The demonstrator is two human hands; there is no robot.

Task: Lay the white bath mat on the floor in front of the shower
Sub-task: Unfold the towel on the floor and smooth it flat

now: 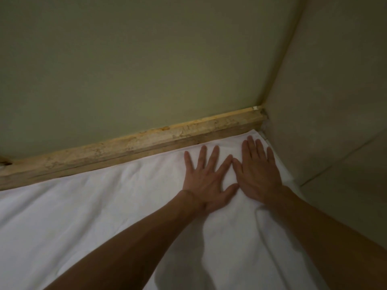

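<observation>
Two bare forearms come in from the near edge, the left forearm (125,248) from the lower left and the right forearm (335,233) from the lower right, both reaching toward the far right corner. Beneath them the white bath mat (83,216) is spread over the floor and fills the near part of the view.

The left hand (206,183) and the right hand (258,172) lie palm down on the mat side by side. Their fingers are straight and spread, grasping nothing, and the forefingers almost meet.

The mat's far edge runs along a low stone curb (125,151) that crosses the scene from left to right. Its far right corner reaches the corner where the curb meets the right wall (335,101). Above the curb rises a plain greenish surface (146,59); I cannot tell whether it is wall or glass. A thin dark strip of floor (294,181) shows between the mat and the right wall.

The mat looks soft and thick, like towelling. It is mostly smooth, with shallow creases on the left and a raised fold beside the right wrist. The curb is mottled tan stone, worn and stained, with a squared top edge. The right wall is pale and carries faint joint lines.
</observation>
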